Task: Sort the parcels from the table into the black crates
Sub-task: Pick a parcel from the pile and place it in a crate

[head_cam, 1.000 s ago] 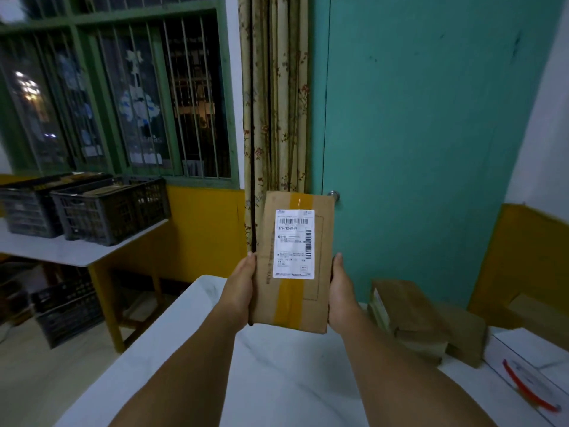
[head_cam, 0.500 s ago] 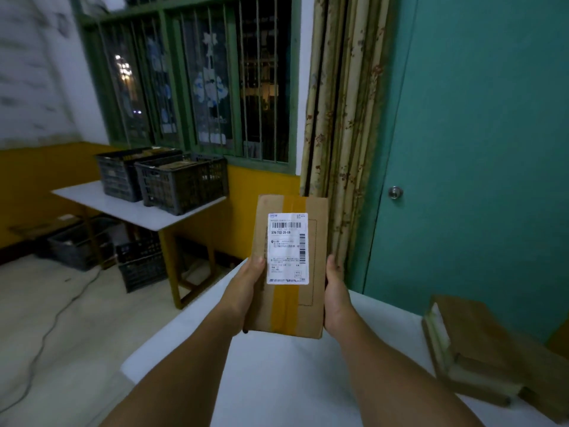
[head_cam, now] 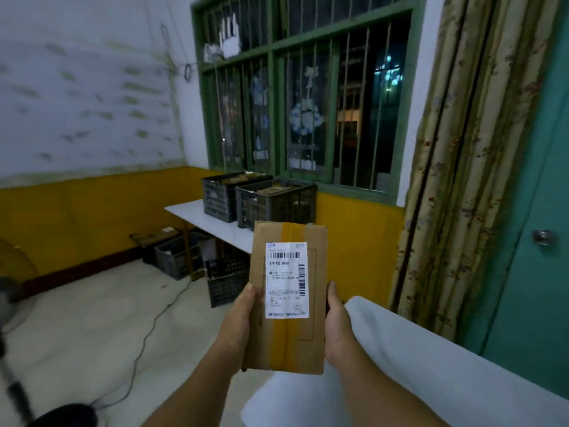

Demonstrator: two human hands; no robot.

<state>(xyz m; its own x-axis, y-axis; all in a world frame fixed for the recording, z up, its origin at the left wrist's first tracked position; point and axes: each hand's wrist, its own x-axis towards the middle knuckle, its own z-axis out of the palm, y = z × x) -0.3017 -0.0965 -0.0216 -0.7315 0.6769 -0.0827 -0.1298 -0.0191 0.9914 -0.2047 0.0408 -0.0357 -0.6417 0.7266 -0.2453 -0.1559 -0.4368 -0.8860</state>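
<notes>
Both your hands clasp one parcel [head_cam: 288,298] upright in the air: left hand [head_cam: 238,323] and right hand [head_cam: 337,326] curl round its side edges. Two crates [head_cam: 271,200] sit on the far table [head_cam: 197,215].

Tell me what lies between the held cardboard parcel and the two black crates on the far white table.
Head view: bare air, then the far white table. Both hands hold the brown cardboard parcel upright; the two black plastic crates stand beyond its top edge.
</notes>
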